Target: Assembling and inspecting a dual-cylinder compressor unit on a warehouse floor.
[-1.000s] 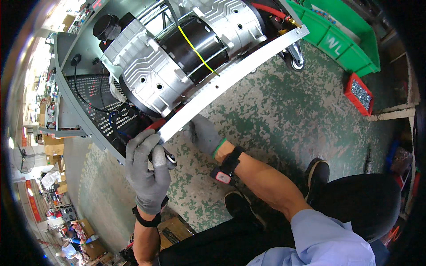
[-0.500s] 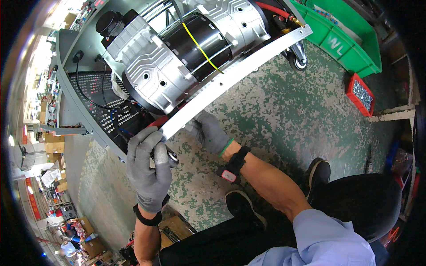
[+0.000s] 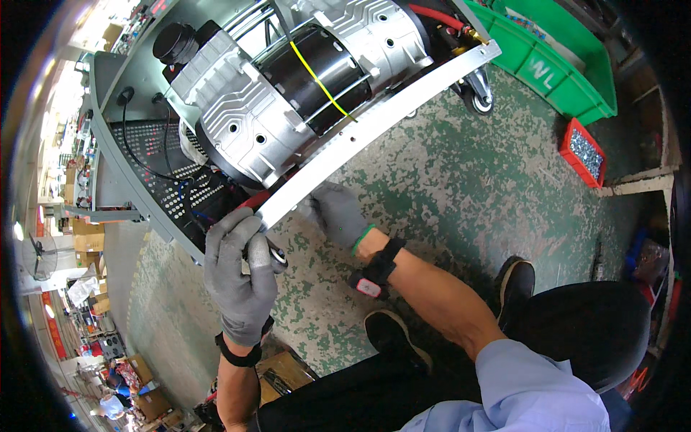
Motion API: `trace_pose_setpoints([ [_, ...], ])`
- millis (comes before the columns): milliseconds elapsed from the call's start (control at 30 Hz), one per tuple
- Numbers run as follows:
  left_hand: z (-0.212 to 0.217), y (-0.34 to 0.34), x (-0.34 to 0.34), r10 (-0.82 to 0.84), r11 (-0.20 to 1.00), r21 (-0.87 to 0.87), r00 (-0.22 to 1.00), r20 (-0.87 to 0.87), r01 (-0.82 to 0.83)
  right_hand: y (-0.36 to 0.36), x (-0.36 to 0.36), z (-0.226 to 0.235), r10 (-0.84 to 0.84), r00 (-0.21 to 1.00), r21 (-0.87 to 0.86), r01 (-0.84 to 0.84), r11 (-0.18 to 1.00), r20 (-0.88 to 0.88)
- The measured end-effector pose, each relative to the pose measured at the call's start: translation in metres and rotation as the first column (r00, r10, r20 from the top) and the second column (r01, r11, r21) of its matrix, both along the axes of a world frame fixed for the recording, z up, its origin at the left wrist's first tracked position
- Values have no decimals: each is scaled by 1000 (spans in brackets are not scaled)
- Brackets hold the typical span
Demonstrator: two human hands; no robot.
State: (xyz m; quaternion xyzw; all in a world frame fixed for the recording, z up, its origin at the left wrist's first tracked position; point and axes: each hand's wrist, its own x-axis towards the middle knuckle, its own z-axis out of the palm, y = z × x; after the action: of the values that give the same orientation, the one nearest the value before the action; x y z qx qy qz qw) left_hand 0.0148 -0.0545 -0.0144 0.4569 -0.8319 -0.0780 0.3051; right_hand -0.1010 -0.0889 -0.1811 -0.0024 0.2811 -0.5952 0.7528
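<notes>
A grey machine (image 3: 288, 108) with ribbed silver cylinder heads and a black motor lies tilted on the floor. A long white metal rail (image 3: 374, 126) runs along its near edge. My left hand (image 3: 241, 277), in a grey glove, is wrapped around a screwdriver handle (image 3: 272, 253) with a red shaft end at the rail's lower left corner. My right hand (image 3: 338, 212), also gloved, rests under the rail just right of that corner, fingers against the frame. A wrist device with a black strap (image 3: 371, 277) sits on my right forearm.
A green plastic bin (image 3: 547, 61) stands at the upper right, with a small red tray of screws (image 3: 583, 151) beside it. A caster wheel (image 3: 479, 97) sits under the rail's far end. The floor (image 3: 468, 194) is worn green. My shoes (image 3: 518, 281) show below.
My right hand has shifted slightly up and right along the rail's underside. My left hand stays on the tool at the rail corner.
</notes>
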Motion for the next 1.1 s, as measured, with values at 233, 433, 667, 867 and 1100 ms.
trace_pose_setpoints([
  [233,3,0,-2,-5,1000,0,1000,15,5,0,6,-7,3,1000,-61,-3,998,-11],
  [433,2,-1,-2,-16,1000,-25,1000,18,17,-4,6,-19,142,983,-93,-131,987,117],
  [667,2,2,-1,18,999,44,1000,-24,-16,-5,11,-14,-194,952,73,216,974,-237],
  [867,-2,2,2,24,999,39,999,-47,-23,10,25,-43,61,348,-113,-459,881,-936],
  [1100,5,3,-11,22,993,114,1000,-19,-19,6,31,-54,-19,11,-21,-710,704,-1000],
])
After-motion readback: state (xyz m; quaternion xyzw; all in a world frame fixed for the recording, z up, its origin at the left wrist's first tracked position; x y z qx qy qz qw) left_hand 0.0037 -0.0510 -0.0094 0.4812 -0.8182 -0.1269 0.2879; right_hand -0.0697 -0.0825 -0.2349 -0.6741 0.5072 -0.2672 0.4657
